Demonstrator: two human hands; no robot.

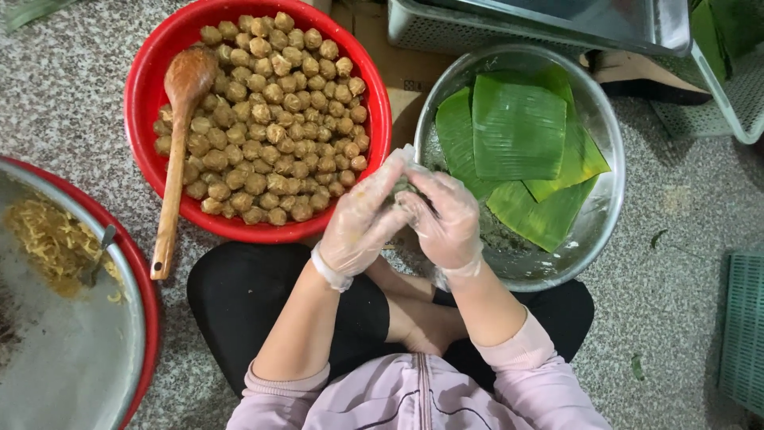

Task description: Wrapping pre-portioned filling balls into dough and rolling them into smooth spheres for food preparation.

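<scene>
Both my hands wear clear plastic gloves and meet in front of me, between two bowls. My left hand (360,219) and my right hand (446,221) cup a small greyish-green lump (402,188) between their fingers; most of it is hidden. A red basin (143,95) to the left holds several brown balls (270,119) and a wooden spoon (177,151). A steel bowl (605,135) to the right holds cut banana leaves (519,127).
At the left edge a big steel pan with a red rim (147,318) holds yellow shreds (48,235) and a metal spoon (95,259). Grey plastic crates (446,28) stand at the back, a green crate (744,326) at the right. I sit cross-legged on a speckled floor.
</scene>
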